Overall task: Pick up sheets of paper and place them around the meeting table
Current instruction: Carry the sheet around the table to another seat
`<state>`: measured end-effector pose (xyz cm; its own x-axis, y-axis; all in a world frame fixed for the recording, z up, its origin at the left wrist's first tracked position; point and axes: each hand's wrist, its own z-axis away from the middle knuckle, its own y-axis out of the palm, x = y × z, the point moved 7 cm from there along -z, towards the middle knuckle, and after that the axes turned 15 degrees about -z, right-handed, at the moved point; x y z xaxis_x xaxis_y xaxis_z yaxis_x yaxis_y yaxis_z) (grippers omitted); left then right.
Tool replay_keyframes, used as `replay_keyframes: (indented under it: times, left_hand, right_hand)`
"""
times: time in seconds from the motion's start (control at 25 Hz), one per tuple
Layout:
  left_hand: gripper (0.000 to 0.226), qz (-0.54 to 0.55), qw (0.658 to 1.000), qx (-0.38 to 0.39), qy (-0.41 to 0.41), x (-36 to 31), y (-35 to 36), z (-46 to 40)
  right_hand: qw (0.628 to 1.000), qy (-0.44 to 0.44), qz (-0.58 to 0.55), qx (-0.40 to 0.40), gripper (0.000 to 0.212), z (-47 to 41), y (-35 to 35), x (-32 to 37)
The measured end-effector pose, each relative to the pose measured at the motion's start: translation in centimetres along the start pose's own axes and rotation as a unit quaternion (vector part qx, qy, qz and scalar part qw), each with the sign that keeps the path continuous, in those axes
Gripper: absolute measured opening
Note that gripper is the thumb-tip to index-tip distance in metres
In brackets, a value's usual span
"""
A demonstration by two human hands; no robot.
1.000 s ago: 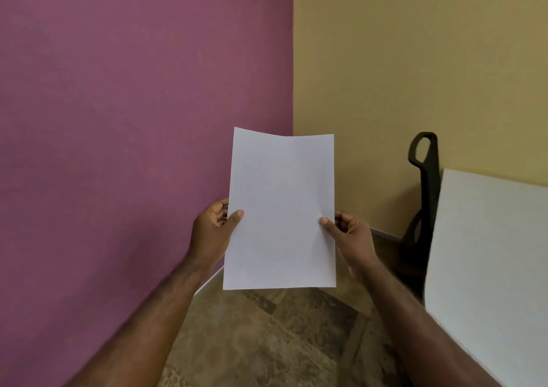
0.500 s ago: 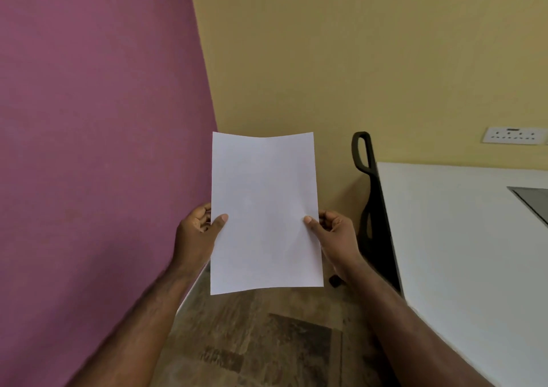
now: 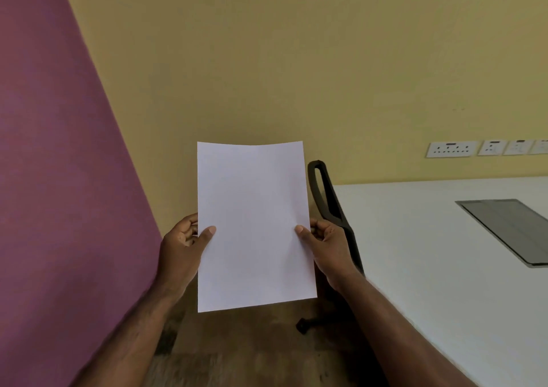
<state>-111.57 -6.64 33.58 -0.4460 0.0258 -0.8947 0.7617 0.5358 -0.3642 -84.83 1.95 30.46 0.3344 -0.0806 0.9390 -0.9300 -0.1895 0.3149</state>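
Note:
A blank white sheet of paper (image 3: 253, 223) is held upright in front of me, in the middle of the view. My left hand (image 3: 182, 247) pinches its left edge, thumb on the front. My right hand (image 3: 327, 246) pinches its right edge the same way. The white meeting table (image 3: 430, 268) fills the right side of the view, its near left edge just right of my right forearm. The sheet is in the air to the left of the table, over the floor.
A black chair (image 3: 329, 200) stands at the table's left end, partly behind the paper and my right hand. A grey recessed panel (image 3: 513, 229) sits in the tabletop. Wall sockets (image 3: 450, 149) are on the yellow wall. A purple wall (image 3: 53, 179) is close on the left.
The view has swung to the right: the purple wall has slid leftward and more of the table, its grey panel and the wall sockets have come into sight. Both hands still hold the sheet.

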Motion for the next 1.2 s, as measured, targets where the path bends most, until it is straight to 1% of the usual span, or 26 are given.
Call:
replay_keyframes:
  times: [0.12, 0.32, 0.52, 0.64, 0.8, 1.04, 1.2]
  left_hand:
    - [0.029, 0.011, 1.000, 0.023, 0.016, 1.4, 2.4, -7.4]
    - [0.028, 0.018, 0.995, 0.079, 0.052, 2.2, 6.6, -19.7]
    - [0.029, 0.023, 0.985, 0.146, 0.089, 1.1, 13.2, -29.4]
    - [0.031, 0.029, 0.974, 0.192, 0.114, -0.4, 18.9, -33.1]
    - [0.028, 0.048, 0.955, 0.250, 0.150, -3.1, 28.9, -37.2]
    - [0.030, 0.061, 0.923, 0.330, 0.189, -6.9, 44.0, -40.4]
    - [0.031, 0.047, 0.881, 0.415, 0.220, -9.2, 54.4, -39.5]
  right_hand:
    - [1.000, -0.013, 0.006, -0.021, 0.022, -6.0, 0.2, -0.8]
    - [0.996, -0.040, -0.003, -0.081, 0.015, -15.2, 0.9, -2.3]
    - [0.986, -0.060, -0.006, -0.158, 0.019, -21.9, -1.4, -2.1]
    - [0.975, -0.072, -0.015, -0.208, 0.019, -25.1, -4.9, -1.4]
    - [0.956, -0.094, 0.009, -0.277, 0.018, -29.0, -11.6, -0.3]
    - [0.918, -0.117, 0.016, -0.378, 0.018, -32.1, -21.7, 1.0]
    - [0.875, -0.119, 0.027, -0.468, 0.013, -30.6, -27.8, 1.4]
